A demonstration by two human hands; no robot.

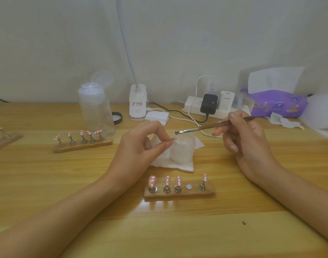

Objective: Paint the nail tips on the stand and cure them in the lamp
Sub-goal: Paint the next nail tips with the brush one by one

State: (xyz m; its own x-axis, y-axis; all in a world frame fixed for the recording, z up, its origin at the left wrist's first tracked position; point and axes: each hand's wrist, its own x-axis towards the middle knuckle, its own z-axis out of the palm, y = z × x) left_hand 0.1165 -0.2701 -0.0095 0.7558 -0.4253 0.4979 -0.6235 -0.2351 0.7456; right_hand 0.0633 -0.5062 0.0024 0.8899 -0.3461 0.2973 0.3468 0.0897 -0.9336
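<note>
My left hand (140, 144) pinches a small pink nail tip (173, 139) between thumb and fingers, above a white jar (181, 151) on a tissue. My right hand (243, 140) grips a thin brush (213, 126); its bristle end sits just above the held tip. In front of me a wooden stand (179, 193) carries several pink tips with white dots on metal holders, and one magnet spot on it is bare. A second wooden stand (83, 144) with several painted tips sits to the left.
A clear plastic bottle (96, 108), a black lid (117, 117) and a white clip lamp base (138, 105) stand at the back. A power strip (209, 107) with chargers and cables, cotton pads (157, 117) and a purple tissue pack (276, 104) lie behind. Part of a third stand (3, 138) shows at the left edge.
</note>
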